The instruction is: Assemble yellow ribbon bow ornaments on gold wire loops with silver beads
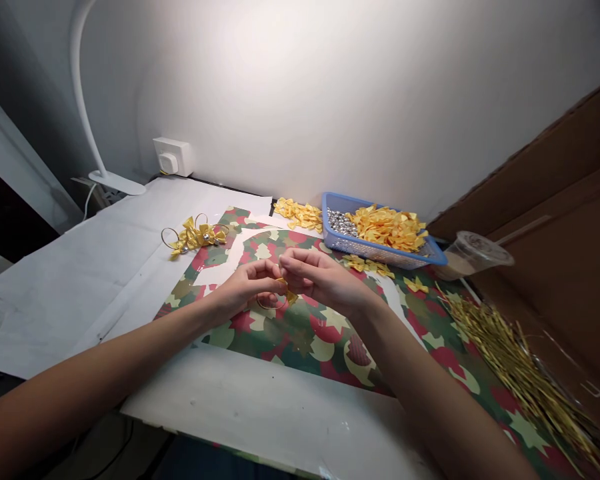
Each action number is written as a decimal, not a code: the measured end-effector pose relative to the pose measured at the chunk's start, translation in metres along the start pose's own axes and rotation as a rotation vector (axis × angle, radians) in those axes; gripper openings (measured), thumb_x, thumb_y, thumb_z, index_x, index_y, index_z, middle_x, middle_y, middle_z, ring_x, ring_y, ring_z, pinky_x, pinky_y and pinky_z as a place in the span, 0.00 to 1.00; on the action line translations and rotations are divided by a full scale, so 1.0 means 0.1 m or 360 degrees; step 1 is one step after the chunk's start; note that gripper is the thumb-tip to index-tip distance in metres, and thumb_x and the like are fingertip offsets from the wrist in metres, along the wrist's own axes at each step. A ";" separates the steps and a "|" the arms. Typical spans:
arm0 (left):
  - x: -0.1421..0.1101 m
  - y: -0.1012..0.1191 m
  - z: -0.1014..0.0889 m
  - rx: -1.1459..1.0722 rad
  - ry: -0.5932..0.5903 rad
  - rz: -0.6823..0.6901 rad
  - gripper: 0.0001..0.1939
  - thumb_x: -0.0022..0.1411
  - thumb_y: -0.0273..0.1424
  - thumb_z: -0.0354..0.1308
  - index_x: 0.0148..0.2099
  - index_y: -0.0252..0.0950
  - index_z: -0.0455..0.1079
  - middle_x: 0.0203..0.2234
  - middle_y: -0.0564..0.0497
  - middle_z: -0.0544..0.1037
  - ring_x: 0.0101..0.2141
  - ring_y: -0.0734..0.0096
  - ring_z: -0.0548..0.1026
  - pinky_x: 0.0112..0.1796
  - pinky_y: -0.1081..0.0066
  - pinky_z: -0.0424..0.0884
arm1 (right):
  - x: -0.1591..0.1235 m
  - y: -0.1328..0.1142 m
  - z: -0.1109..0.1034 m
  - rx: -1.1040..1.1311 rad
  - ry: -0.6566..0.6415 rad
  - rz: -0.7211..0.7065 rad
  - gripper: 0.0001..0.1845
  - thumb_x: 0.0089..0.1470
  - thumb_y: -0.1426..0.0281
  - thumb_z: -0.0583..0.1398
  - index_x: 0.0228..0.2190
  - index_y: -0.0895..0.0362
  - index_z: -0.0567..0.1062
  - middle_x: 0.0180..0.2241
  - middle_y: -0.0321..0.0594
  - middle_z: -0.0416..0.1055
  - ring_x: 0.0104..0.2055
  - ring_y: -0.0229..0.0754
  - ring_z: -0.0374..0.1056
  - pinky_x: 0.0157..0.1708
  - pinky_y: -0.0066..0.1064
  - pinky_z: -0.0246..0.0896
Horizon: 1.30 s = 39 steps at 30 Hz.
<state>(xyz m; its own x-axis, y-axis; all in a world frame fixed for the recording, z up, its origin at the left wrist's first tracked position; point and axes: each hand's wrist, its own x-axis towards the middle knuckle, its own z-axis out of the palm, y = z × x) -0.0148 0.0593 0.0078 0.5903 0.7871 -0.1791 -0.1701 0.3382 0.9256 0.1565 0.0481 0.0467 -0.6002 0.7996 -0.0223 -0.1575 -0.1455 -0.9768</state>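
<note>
Over the middle of the patterned sheet, my left hand (253, 288) pinches a yellow ribbon bow (291, 297) with a loop of thin gold wire (271, 307) hanging below the fingers. My right hand (317, 275) meets it from the right, thumb and forefinger pressed together just above the bow. What those right fingertips hold is too small to make out. The fingers partly hide the bow. To the left lies a small cluster of finished-looking yellow bows (195, 237) with gold wire loops and silver bells.
A blue basket (375, 255) at the back holds silver bells (341, 223) and yellow bows (387, 227). Loose bows (300, 215) lie beside it. Gold twist ties (510, 360) and a clear plastic cup (473, 257) are at right. A white lamp (117, 183) stands back left.
</note>
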 end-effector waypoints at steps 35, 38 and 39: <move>-0.03 -0.01 0.03 0.0003 -0.0007 -0.0021 0.05 0.48 0.24 0.59 0.29 0.36 0.67 0.20 0.58 0.72 0.21 0.81 0.71 0.26 0.78 0.65 | -0.04 -0.07 -0.05 0.0104 0.0137 -0.0075 0.17 0.50 0.59 0.65 0.22 0.57 0.67 0.19 0.27 0.52 0.21 0.29 0.44 0.22 0.27 0.42; -0.03 0.00 0.04 0.0017 0.0002 -0.0036 0.05 0.48 0.25 0.60 0.30 0.36 0.67 0.20 0.57 0.73 0.22 0.80 0.74 0.26 0.78 0.66 | -0.04 -0.09 -0.05 0.0150 0.0151 -0.0079 0.18 0.50 0.60 0.66 0.21 0.57 0.66 0.19 0.26 0.52 0.20 0.29 0.44 0.22 0.26 0.41; -0.03 0.00 0.04 0.0019 0.0004 -0.0040 0.05 0.48 0.25 0.60 0.30 0.36 0.67 0.20 0.57 0.74 0.23 0.79 0.74 0.26 0.78 0.66 | -0.05 -0.09 -0.05 0.0161 0.0152 -0.0080 0.18 0.50 0.61 0.66 0.21 0.57 0.66 0.19 0.26 0.51 0.20 0.29 0.44 0.22 0.26 0.41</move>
<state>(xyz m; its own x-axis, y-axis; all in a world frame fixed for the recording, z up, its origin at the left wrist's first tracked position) -0.0137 0.0549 0.0101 0.5923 0.7797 -0.2030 -0.1456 0.3514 0.9248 0.1644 0.0487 0.0550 -0.5130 0.8584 0.0011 -0.2666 -0.1581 -0.9507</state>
